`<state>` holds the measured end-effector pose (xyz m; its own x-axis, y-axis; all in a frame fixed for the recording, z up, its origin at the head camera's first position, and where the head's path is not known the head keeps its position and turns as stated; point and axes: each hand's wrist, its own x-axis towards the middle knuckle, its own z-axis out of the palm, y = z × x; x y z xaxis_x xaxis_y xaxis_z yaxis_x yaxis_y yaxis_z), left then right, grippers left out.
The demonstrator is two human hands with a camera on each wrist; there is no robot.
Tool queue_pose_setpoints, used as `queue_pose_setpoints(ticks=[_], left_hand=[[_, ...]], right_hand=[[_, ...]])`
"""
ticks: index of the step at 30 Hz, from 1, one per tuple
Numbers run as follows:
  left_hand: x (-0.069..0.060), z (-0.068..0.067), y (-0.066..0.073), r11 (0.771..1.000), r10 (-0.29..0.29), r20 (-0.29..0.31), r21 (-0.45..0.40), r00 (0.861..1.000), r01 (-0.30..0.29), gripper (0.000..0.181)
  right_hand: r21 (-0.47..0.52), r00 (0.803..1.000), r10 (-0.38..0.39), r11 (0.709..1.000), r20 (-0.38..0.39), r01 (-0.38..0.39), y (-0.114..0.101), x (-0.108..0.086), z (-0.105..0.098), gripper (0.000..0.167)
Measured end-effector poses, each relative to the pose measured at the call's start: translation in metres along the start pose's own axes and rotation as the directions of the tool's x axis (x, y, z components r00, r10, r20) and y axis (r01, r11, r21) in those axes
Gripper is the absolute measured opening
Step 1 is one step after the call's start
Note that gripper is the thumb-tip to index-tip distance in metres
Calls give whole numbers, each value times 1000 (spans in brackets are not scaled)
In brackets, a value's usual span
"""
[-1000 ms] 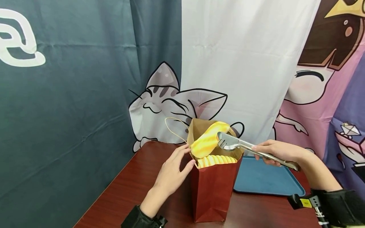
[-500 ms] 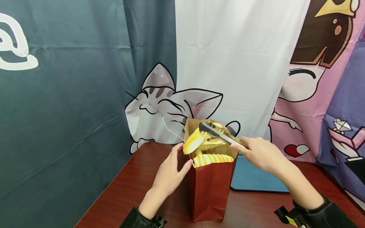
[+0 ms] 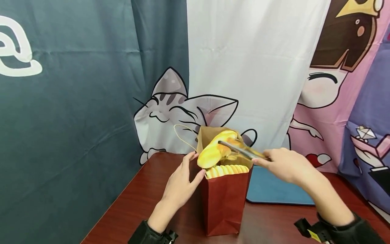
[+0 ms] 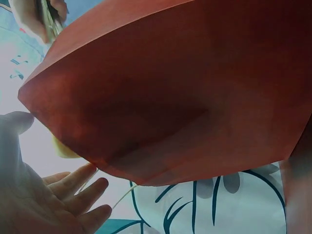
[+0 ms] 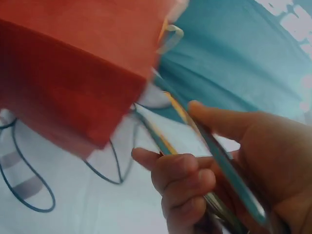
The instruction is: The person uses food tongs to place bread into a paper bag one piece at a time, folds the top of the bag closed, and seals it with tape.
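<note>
A red paper bag (image 3: 225, 203) stands upright on the table with its top open. A ridged yellow bread (image 3: 226, 171) shows just inside its front rim. Across the mouth leans a longer, smooth yellow bread (image 3: 210, 156), its lower end near the left rim. My right hand (image 3: 284, 166) grips metal tongs (image 3: 240, 150), whose tips are at the smooth bread; blur hides whether they pinch it. At the bag's left rim is my left hand (image 3: 179, 183), thumb and fingers spread and lightly touching the edge. In the right wrist view the fingers (image 5: 183, 178) curl round the tongs.
A blue tray (image 3: 277, 186) lies on the brown table (image 3: 146, 196), right of and behind the bag. The bag's thin cord handle (image 3: 182, 135) loops up at the left. A printed curtain (image 3: 243, 67) hangs behind the table.
My right hand has moved left with the tongs, from the bag's right side to over its mouth. The smooth bread first tipped at the left rim, then came back to lean across the mouth.
</note>
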<state>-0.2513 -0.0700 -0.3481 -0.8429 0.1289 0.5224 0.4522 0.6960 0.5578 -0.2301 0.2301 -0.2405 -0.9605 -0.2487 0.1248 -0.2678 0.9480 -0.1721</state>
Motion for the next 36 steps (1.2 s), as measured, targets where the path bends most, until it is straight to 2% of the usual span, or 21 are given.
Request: queue_pose_setpoints(ticks=[4,7,9,12,15,17,21,23,26,28,30,33,36], left_hand=[[-2,1,-2,1000,-2,15,2,1000,2,64],[-3,2,-4,1000,3,17,6,1000,-3,62],[-4,2,-5,1000,4,19,7,1000,-4,61],[-5,1,-6,1000,22,13,16,1000,-22,60],[-6,1,-7,998,67,-3,21,998,-67,58],[-5,2,-7,995,101,-22,20,995,-101,55],[-4,1,-6,992,127,-60,5,990,-127,51],[-3,0,-6,993,116,-69,4,991,-116,52],[-4,-1,-9,996,91,-65,18,994,-90,54],[-4,-1,-13,996,78,-56,37,995,-76,56],[-4,-1,-18,996,69,-41,53,997,-67,57],[-4,1,-28,994,64,12,92,998,-65,58],[-4,6,-39,989,54,65,131,996,-63,59]], right_hand=[[177,994,67,983,-83,-51,21,-15,1,54],[235,982,138,966,-130,-105,41,-21,17,55],[244,974,192,957,-122,-158,54,-24,35,57],[240,964,255,943,-72,-231,73,-27,63,60],[260,954,297,924,-30,-280,85,-32,86,59],[288,949,312,914,-51,-285,87,-34,94,57],[340,935,304,912,-183,-230,80,-36,92,50],[343,922,294,918,-253,-199,74,-35,83,48],[301,909,294,932,-294,-204,72,-36,72,53],[260,910,309,936,-275,-239,78,-36,72,59],[230,917,333,931,-220,-283,87,-35,80,63],[241,927,361,913,-102,-329,105,-34,104,64],[238,919,393,891,22,-387,124,-34,129,68]])
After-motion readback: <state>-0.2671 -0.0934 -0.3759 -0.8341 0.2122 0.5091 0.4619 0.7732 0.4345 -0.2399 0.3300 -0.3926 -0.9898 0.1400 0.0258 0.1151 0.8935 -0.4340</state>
